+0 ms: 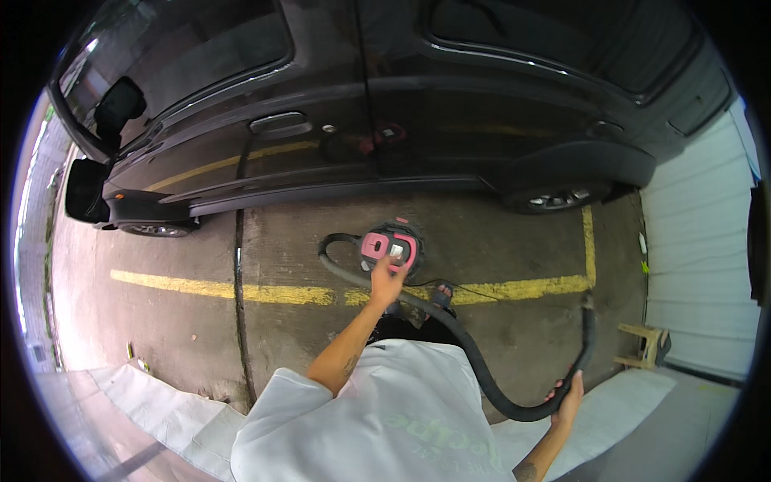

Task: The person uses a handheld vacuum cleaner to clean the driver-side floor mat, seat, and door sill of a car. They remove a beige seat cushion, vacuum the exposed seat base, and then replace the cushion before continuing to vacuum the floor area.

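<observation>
My left hand [387, 277] is at the top of a pink and black canister vacuum cleaner [412, 244], by its pink handle; whether the fingers close on the handle is hard to tell. A dark corrugated vacuum hose [470, 349] leaves the canister's left side, passes under my left forearm and bends round to my right hand [567, 397]. That hand, low at the right, is closed around the hose near its end. The hose's tube end [588, 313] points up and away from me, over the concrete floor. A thin black cord [476, 290] runs beside my sandalled foot.
A dark car [421, 120] stands across the far side, its doors shut and its wheels on the concrete. A yellow painted line [283, 294] crosses the floor. At the right are a small stool [644, 346] and a white corrugated wall [692, 259]. Pale sheeting [174, 410] lies behind me.
</observation>
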Tool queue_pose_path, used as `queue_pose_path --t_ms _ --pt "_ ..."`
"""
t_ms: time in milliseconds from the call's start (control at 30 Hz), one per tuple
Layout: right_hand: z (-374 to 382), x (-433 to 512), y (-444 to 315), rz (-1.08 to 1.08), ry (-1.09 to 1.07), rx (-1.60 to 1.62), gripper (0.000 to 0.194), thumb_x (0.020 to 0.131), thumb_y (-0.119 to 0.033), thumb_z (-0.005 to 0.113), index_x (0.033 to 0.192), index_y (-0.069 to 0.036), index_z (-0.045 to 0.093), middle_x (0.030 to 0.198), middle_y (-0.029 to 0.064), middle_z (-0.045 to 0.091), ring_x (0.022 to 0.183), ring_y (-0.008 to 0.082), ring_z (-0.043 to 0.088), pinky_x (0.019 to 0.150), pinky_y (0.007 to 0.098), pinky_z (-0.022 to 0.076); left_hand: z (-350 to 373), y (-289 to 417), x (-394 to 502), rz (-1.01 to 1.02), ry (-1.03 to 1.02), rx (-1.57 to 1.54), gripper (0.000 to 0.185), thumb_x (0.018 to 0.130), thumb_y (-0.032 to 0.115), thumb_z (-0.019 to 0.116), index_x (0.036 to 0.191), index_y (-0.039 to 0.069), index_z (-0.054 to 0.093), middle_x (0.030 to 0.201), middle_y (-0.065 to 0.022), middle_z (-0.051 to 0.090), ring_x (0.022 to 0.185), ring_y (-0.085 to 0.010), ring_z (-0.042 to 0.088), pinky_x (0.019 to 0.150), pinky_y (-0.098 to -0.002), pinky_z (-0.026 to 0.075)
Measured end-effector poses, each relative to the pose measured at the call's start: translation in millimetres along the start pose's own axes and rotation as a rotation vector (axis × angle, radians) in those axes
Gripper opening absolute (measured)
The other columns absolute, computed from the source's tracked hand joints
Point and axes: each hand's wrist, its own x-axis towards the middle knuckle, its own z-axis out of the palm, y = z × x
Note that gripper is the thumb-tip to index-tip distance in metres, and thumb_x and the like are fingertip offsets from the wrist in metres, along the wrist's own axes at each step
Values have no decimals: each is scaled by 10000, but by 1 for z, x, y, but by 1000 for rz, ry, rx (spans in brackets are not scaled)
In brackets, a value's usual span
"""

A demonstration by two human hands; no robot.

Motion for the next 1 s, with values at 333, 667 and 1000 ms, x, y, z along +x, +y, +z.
queue_pose_path --t_ms 333,667,1000 --pt "78 157 -56 33 -333 -211 559 1017 -540 483 1268 -44 542 654 29 526 439 146 517 397 305 455 -220 148 267 -180 538 -1432 970 880 531 592 1554 -14 155 1579 -217 284 1436 -391 344 1166 -498 289" --pt "78 333 -80 200 -282 -251 640 986 -615 486 1259 -39 541 686 15 506 518 146 520 474 325 470 -247 141 256 -379 622 -1353 1093 813 567 543 1570 -55 58 1508 -216 329 1345 -337 410 1085 -458 362" --pt "133 392 -71 334 -282 -257 583 985 -606 496 1139 -48 565 668 44 514 499 186 537 464 359 481 -200 147 194 113 908 -1062 582 944 519 330 1190 66 601 1162 -135 608 1119 -320 594 933 -474 510"
